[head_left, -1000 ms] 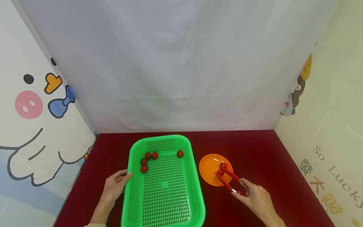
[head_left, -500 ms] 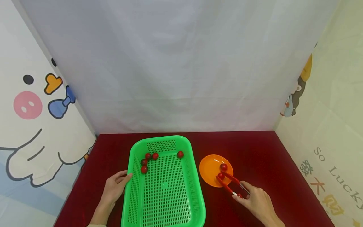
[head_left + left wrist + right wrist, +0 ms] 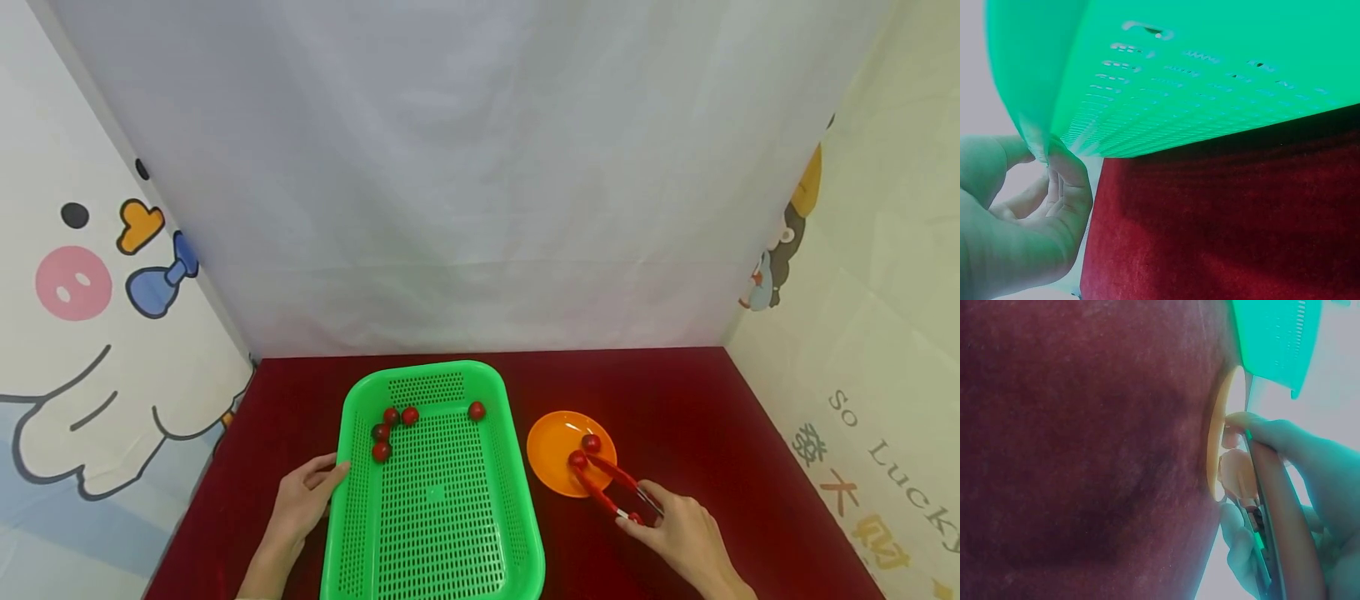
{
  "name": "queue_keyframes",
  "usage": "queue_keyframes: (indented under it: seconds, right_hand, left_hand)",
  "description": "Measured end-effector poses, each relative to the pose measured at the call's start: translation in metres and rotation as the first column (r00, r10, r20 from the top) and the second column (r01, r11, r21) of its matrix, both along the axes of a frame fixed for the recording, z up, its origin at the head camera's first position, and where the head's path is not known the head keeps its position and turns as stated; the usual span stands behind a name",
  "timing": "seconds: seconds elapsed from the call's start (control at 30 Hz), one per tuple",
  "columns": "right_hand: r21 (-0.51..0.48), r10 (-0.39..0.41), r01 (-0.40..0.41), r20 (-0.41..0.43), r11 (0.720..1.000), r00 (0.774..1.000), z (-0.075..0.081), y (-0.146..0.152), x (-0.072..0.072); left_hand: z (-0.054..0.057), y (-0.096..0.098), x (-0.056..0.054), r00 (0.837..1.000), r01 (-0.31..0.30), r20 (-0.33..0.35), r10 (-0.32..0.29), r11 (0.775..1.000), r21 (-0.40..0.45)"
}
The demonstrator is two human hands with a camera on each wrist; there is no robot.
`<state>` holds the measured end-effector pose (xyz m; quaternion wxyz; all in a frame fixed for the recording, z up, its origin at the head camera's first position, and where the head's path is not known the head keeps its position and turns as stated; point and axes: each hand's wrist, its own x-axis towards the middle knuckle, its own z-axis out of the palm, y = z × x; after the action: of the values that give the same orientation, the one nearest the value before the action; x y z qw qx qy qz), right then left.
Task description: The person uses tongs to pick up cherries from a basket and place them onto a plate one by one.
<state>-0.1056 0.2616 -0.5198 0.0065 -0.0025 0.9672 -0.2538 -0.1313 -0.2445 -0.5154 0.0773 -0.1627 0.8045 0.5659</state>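
My left hand (image 3: 296,508) pinches the left rim of a green plastic basket (image 3: 438,521), thumb on top and fingers beneath in the left wrist view. Red-armed tongs (image 3: 619,477) with metal parts are in my right hand (image 3: 686,532), gripped between thumb and fingers. Their spread tips reach over an orange plate (image 3: 549,450). A small round red fruit (image 3: 577,459) lies right at the tips, slightly beyond them. Behind it on the plate sits a second red fruit (image 3: 591,443). In the right wrist view the tongs (image 3: 1288,519) and fingers partly hide the plate.
Several similar red fruits (image 3: 382,452) lie at the basket's far left, and one (image 3: 477,411) rests at its far right. Dark red cloth (image 3: 652,383) covers the table. A pale curtain (image 3: 480,208) hangs behind, with printed sheets on both sides.
The nearer fruit on the plate has shifted slightly left and away, from between the tong tips to just beyond them. My left hand and the basket stay put.
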Motion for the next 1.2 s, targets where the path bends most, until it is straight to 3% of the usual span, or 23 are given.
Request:
queue_keyframes:
  seconds: [0.37, 0.67, 1.2]
  right_hand:
    - [-0.011, 0.006, -0.005, 0.023, 1.000, 1.000, 0.006, 0.002, 0.000]
    - [-0.003, 0.018, -0.018, -0.008, 1.000, 1.000, 0.015, 0.000, -0.004]
    - [0.026, 0.079, -0.076, -0.173, 0.997, 0.982, 0.031, -0.013, -0.021]
  left_hand:
    - [0.002, 0.000, 0.001, 1.000, -0.007, -0.004, 0.007, 1.000, 0.019]
    - [0.000, 0.000, 0.000, 1.000, -0.008, -0.004, 0.008, 1.000, 0.003]
    - [0.001, 0.001, 0.000, 1.000, -0.011, -0.007, 0.011, 1.000, 0.022]
